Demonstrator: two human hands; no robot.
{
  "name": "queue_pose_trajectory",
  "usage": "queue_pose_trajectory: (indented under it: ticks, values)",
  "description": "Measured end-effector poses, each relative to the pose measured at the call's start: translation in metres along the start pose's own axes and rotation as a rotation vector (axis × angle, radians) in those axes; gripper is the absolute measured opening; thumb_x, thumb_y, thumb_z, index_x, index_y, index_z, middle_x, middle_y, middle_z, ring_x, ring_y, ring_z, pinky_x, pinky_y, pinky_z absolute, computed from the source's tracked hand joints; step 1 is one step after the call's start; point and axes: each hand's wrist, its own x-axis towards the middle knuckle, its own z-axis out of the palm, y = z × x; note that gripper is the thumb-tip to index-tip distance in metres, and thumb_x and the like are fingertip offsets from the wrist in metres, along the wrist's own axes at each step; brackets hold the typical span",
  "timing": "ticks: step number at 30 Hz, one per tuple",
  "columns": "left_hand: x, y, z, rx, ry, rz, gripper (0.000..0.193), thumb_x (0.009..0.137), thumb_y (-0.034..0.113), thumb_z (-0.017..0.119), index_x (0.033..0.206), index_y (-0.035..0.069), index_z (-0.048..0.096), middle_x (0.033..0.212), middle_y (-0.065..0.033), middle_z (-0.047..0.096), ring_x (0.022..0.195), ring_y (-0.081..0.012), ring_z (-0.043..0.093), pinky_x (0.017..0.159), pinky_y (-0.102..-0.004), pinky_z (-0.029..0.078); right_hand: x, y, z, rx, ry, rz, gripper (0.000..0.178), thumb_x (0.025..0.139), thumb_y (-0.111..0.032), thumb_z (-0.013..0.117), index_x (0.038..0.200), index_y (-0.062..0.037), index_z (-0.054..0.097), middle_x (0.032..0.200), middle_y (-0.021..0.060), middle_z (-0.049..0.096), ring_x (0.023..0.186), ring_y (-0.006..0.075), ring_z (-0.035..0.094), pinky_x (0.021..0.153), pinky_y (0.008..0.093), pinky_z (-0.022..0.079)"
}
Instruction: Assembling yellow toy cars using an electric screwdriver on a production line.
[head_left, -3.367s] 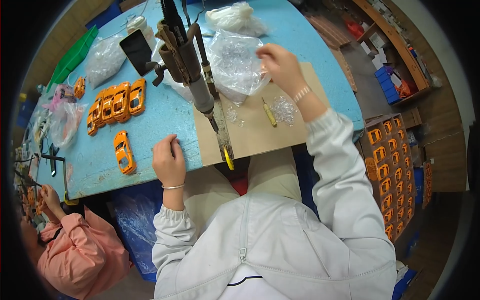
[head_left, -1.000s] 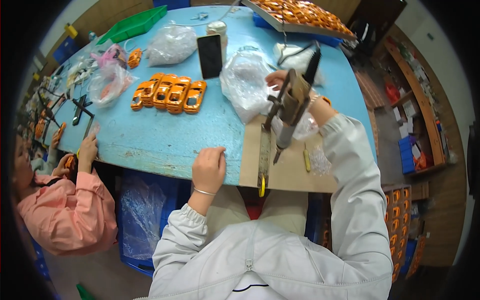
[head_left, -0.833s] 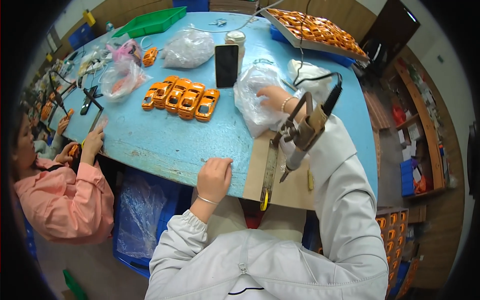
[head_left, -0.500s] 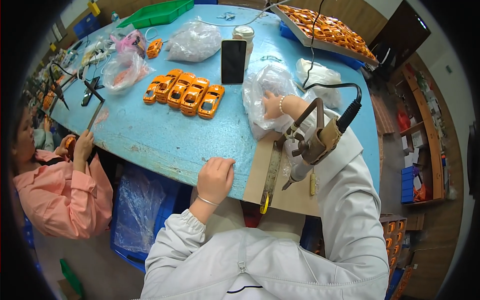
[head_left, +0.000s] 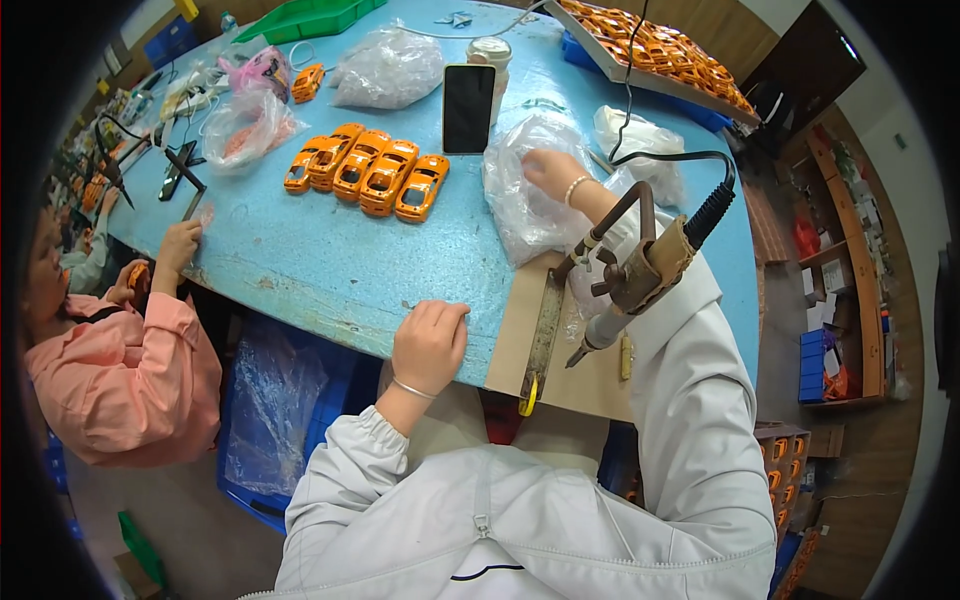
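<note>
My right hand (head_left: 555,176) is closed, its fingers drawn together over the mouth of a clear plastic bag (head_left: 515,220); whatever is in the fingers is hidden. At the table's front edge rests my left hand (head_left: 428,345), its fingers curled under and the palm out of sight. A soldering iron (head_left: 610,325) hangs in a metal stand in front of my right forearm, tip down. Several orange toy car bodies (head_left: 388,178) lie side by side, left of the bag. Under the stand is a cardboard sheet (head_left: 515,330).
A phone (head_left: 468,110) stands upright before a lidded cup (head_left: 490,52). Behind are a bulging plastic bag (head_left: 388,68), a green tray (head_left: 305,20) and a box of orange car bodies (head_left: 655,52). A white bag (head_left: 640,150) lies right. A co-worker in a pink sleeve (head_left: 165,365) sits left.
My right hand has lifted a little up and back from the bag, and its spread fingers have drawn together. My left hand has stayed in place. The view has shifted slightly.
</note>
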Motion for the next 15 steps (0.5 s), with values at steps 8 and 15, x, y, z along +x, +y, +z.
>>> queue_pose_trajectory:
  ticks: [8, 15]
  values:
    - [-0.001, 0.000, 0.000, -0.025, 0.015, 0.011, 0.010, 0.080, 0.003, 0.064, 0.089, 0.007, 0.064, 0.082, -0.0094, 0.063, 0.079, -0.0280, 0.061, 0.067, -0.0377, 0.050, -0.015, -0.008, -0.021, 0.915, -0.086, 0.333, 0.028, 0.091, -0.027, 0.057, 0.107, -0.0034, 0.060, 0.090, 0.0068, 0.059, 0.067, 0.0126, 0.053, 0.049, 0.0260, 0.041]
    - [-0.001, -0.004, 0.003, 0.002, 0.042, 0.039, 0.012, 0.079, 0.004, 0.063, 0.090, 0.007, 0.064, 0.080, -0.0086, 0.061, 0.079, -0.0270, 0.060, 0.068, -0.0375, 0.050, -0.078, -0.014, -0.048, 1.221, -0.058, 0.250, 0.023, 0.094, -0.028, 0.056, 0.108, -0.0090, 0.059, 0.089, 0.0023, 0.056, 0.064, 0.0068, 0.048, 0.045, 0.0202, 0.033]
